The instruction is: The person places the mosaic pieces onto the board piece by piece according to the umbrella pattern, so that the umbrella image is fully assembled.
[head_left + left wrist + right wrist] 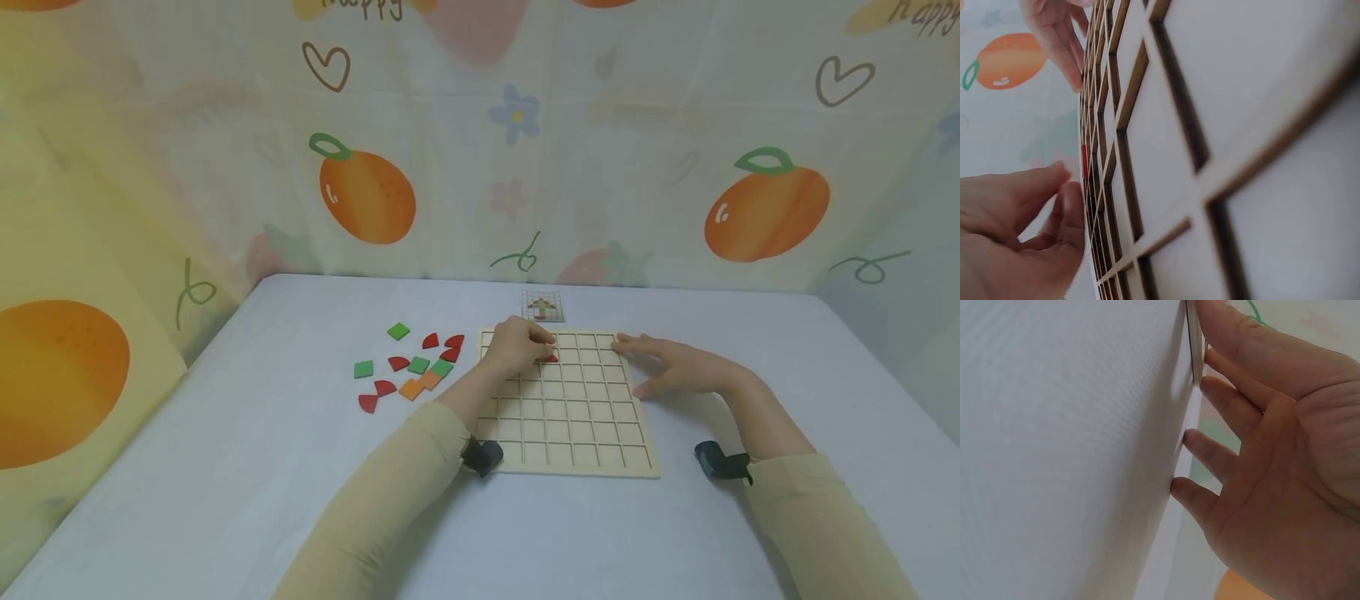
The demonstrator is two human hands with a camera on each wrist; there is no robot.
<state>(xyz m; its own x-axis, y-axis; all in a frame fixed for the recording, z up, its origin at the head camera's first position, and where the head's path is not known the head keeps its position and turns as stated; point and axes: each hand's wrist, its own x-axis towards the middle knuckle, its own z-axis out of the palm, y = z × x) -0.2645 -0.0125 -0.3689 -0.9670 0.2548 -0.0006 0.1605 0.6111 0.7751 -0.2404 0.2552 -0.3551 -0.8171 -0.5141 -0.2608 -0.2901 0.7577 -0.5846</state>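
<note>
A square wooden grid board [592, 410] lies on the white table. My left hand [516, 343] is over its upper part, thumb and fingertips close together beside a red piece [551, 358] that sits in one of the cells. In the left wrist view a narrow gap shows between those fingertips and the red piece [1085, 161]. At the board's right side my right hand [678, 367] has its fingers spread, with thumb and index finger touching the edge. From the right wrist, the little and ring fingers [1200, 450] reach down toward the tabletop.
Left of the board lie loose flat pieces: red quarter-circles [385, 387], green squares [363, 369] and orange squares [411, 389]. A small pattern card [555, 315] rests behind the board. A fruit-print cloth [450, 208] hangs along the table's back edge.
</note>
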